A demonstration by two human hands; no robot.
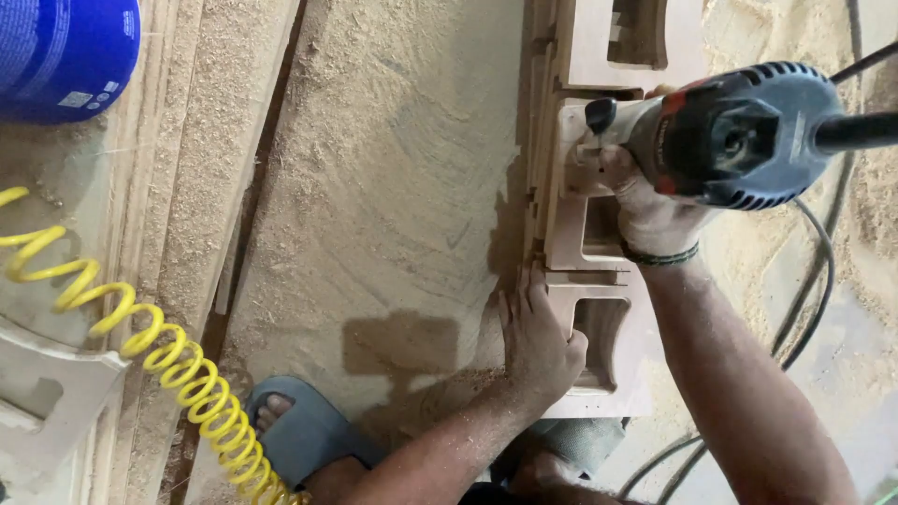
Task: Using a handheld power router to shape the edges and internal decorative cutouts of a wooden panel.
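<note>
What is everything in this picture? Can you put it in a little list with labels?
place: dusty workshop floor covered in sawdust
left hand: pressed flat on the wooden cutout pieces, thumb in one opening
right hand: gripping a power router set on the wood
router cable: black, trailing over the floor to the right
yellow coiled hose: lying at the left
blue drum: top left corner
foot: in a grey-blue slipper, bottom middle
</note>
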